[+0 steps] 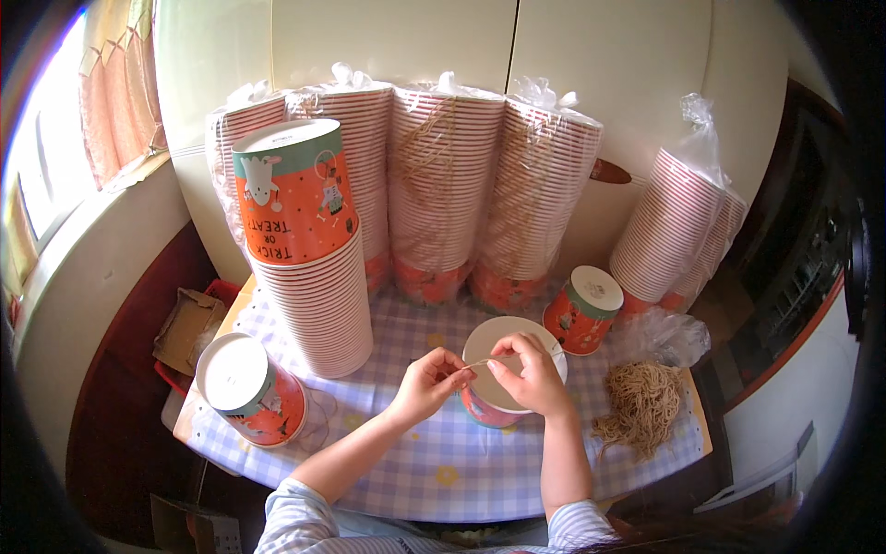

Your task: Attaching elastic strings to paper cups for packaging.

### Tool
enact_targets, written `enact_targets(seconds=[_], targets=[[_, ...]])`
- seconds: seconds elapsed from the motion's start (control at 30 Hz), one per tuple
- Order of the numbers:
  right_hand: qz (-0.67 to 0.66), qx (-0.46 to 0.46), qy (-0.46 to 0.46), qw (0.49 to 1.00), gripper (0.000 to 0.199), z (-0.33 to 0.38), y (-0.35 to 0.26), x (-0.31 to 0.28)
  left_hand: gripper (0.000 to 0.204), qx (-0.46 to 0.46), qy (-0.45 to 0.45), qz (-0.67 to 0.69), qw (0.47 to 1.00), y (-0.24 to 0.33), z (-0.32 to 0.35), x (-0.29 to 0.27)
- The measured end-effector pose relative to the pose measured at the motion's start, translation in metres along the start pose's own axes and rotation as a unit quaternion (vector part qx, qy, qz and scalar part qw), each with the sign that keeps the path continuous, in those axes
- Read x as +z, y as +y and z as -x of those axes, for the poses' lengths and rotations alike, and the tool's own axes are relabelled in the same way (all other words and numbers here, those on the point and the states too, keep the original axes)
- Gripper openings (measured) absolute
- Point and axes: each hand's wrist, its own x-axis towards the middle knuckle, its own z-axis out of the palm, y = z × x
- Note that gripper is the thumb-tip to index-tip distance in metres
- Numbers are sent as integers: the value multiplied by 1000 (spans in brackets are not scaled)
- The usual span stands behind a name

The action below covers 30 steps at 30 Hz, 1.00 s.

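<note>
Over an upright paper bucket (515, 374) with an orange and green printed outside, my two hands meet. A thin tan string (476, 364) runs between them. My left hand (430, 382) pinches one part of it between thumb and fingertips. On the other side my right hand (532, 377) pinches the string too, its wrist over the bucket's right rim. The white inside of the bucket shows beneath my fingers. To the right lies a tangled heap of tan string (643, 406) on the checked tablecloth.
A tall stack of upturned buckets (312, 309) stands left of centre. One upturned bucket (249, 388) sits at the near left, another (584, 309) at the right. Plastic-wrapped bucket stacks (443, 185) line the wall, more (669, 226) at the right. Crumpled clear plastic (669, 339) lies beside the string heap.
</note>
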Motion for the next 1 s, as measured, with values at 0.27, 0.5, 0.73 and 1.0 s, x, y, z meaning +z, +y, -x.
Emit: enact_targets(seconds=[0.27, 0.5, 0.73, 1.0], targets=[[19, 64, -185, 980, 21, 7, -10, -3, 9, -69, -2, 147, 987, 10, -1, -8], [-13, 63, -185, 981, 19, 6, 1, 14, 8, -72, -18, 165, 983, 14, -1, -6], [-62, 71, -174, 980, 12, 2, -2, 5, 9, -76, 39, 148, 985, 14, -2, -10], [-208, 50, -178, 960, 8, -1, -4, -6, 9, -91, 27, 153, 984, 13, -2, -9]])
